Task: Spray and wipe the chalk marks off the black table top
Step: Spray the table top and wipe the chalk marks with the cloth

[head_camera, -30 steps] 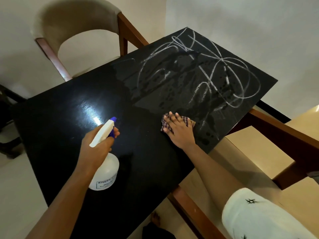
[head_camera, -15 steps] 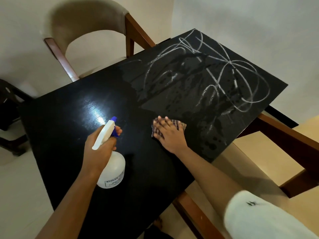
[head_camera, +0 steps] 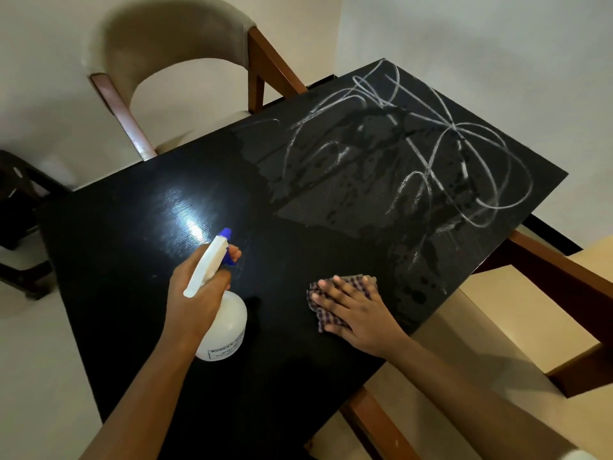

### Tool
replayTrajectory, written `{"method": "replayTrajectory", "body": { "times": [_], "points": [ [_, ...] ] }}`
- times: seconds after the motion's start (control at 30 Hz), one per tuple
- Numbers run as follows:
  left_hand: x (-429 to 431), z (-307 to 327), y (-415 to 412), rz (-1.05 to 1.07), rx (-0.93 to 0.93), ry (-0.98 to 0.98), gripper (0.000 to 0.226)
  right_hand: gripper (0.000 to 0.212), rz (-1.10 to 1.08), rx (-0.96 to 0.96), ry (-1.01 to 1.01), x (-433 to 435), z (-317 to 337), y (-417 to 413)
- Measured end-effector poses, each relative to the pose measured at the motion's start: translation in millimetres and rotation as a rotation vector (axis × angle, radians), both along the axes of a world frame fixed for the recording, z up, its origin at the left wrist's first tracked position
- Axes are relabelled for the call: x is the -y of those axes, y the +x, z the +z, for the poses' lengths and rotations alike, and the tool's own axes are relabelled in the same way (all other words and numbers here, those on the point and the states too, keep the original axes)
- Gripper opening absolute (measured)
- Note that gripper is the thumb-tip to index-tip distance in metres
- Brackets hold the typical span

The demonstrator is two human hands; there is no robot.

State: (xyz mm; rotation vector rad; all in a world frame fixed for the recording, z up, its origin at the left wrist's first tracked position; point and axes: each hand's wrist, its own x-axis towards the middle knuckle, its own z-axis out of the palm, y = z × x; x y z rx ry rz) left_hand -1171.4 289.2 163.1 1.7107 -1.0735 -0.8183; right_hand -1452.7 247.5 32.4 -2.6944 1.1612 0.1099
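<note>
1. The left hand (head_camera: 195,300) is wrapping closed around the neck of the white spray bottle (head_camera: 222,327), a finger lying by the blue trigger, and the bottle is standing on the tabletop (head_camera: 126,227) at about 8 o'clock from the table's middle, nozzle pointing toward 1 o'clock.
2. The right hand (head_camera: 358,313) is lying flat with fingers spread, pressing the checked cloth (head_camera: 323,313) down at about 5 o'clock, near the table's right edge; it is pinning the cloth, not gripping it.
3. The chalk marks (head_camera: 431,154) are looping over the far end, around 1 o'clock, well apart from both hands, with wet blotches showing among them.
4. I would judge the wiping is only getting under way, since the scribbles are looking largely intact.
5. To do this step well, the cloth should probably be travelling up into the wetted patch in long overlapping strokes, with even palm pressure.
6. Turning the cloth to a clean face would likely be avoiding smears, and any dry-looking lines may be needing another spray.
</note>
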Motion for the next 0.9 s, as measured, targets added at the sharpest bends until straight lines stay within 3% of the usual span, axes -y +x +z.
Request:
{"method": "replayTrajectory", "body": {
  "times": [0.13, 0.27, 0.33, 0.43, 0.57, 0.67, 0.77, 0.9],
  "points": [
    [6, -2, 0, 0.014, -0.002, -0.008, 0.032, 0.057, -0.259, -0.014, 0.006, 71, 9, 28],
    [9, 3, -6, 0.025, 0.002, -0.008, 0.042, 0.056, -0.444, -0.016, 0.054, 124, 15, 63],
    [8, 4, -7, 0.036, -0.002, -0.011, 0.044, 0.056, -0.441, -0.019, 0.058, 115, 14, 71],
    [6, 1, -4, 0.045, -0.006, -0.015, 0.036, 0.062, -0.246, -0.027, 0.053, 71, 16, 69],
    [4, 2, -3, 0.037, -0.005, -0.014, 0.043, 0.063, -0.064, -0.029, 0.072, 56, 18, 65],
    [3, 8, -2, 0.042, 0.014, 0.002, 0.051, 0.056, -0.095, -0.002, 0.051, 95, 16, 74],
    [2, 5, 3, 0.055, 0.021, 0.009, 0.053, 0.056, -0.259, 0.018, 0.091, 149, 17, 97],
    [7, 2, 15, 0.047, -0.002, 0.003, 0.044, 0.057, -0.356, -0.009, 0.095, 171, 18, 119]
  ]
}}
